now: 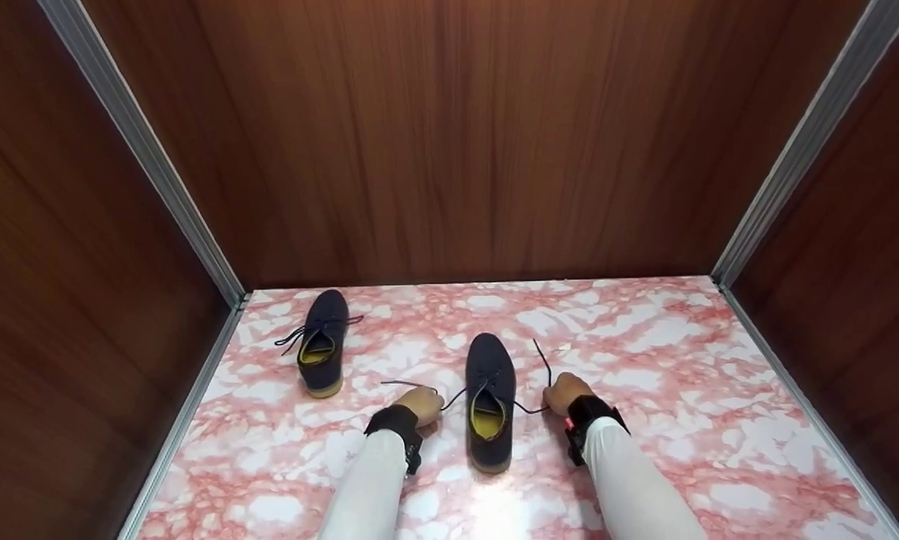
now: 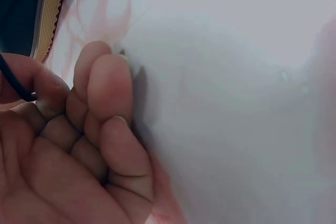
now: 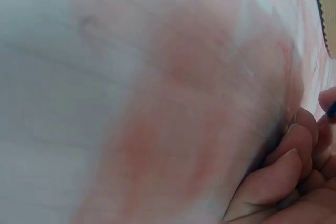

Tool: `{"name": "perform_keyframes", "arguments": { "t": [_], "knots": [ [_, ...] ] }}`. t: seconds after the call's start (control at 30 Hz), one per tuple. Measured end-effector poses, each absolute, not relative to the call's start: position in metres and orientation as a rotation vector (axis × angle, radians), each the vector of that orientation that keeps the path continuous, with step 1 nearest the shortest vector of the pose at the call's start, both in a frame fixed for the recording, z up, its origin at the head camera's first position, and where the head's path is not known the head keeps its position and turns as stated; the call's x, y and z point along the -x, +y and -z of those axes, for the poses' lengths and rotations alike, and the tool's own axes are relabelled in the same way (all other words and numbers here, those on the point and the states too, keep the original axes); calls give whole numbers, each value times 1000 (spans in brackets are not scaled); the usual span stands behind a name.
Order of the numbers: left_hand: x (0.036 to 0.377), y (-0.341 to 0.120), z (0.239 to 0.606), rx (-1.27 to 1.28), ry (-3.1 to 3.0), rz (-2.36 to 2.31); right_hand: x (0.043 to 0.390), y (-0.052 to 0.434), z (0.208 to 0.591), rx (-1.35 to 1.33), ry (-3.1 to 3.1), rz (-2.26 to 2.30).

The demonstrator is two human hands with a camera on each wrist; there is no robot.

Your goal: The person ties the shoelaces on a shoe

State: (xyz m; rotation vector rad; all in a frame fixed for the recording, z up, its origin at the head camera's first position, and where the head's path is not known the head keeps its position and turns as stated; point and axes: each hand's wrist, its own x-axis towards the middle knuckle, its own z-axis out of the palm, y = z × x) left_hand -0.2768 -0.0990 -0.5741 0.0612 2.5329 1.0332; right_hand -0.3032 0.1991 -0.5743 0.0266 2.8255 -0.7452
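A dark navy lace-up shoe (image 1: 488, 352) with a yellow lining stands between the hands in the head view, toe pointing away. To its left, my left hand (image 1: 422, 406) pinches one end of the dark shoelace (image 1: 455, 399), whose loose tip trails further left. On the other side my right hand (image 1: 567, 393) pinches the opposite lace end, its tip lying forward on the surface. Both ends spread out sideways from the shoe's eyelets. In the left wrist view, the lace (image 2: 16, 85) passes between thumb and index finger, the other fingers curled. The right wrist view catches only a bit of lace (image 3: 332, 110).
A matching navy shoe (image 1: 328, 307) stands at the back left, its laces spread to both sides. The surface (image 1: 644, 465) has a red-and-white marbled pattern. Brown wood-look panels (image 1: 479, 150) with grey metal edging (image 1: 795, 161) wall in the back and both sides.
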Motion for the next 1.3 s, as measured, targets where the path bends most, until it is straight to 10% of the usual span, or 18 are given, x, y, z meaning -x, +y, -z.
{"name": "perform_keyframes", "arguments": {
  "t": [0.53, 1.3],
  "knots": [
    [278, -112, 569, 133, 2270, -1563, 299, 207, 566, -80, 2655, 1286],
    [305, -82, 506, -218, 2461, -1738, 314, 212, 514, -57, 2529, 1846]
  ]
}}
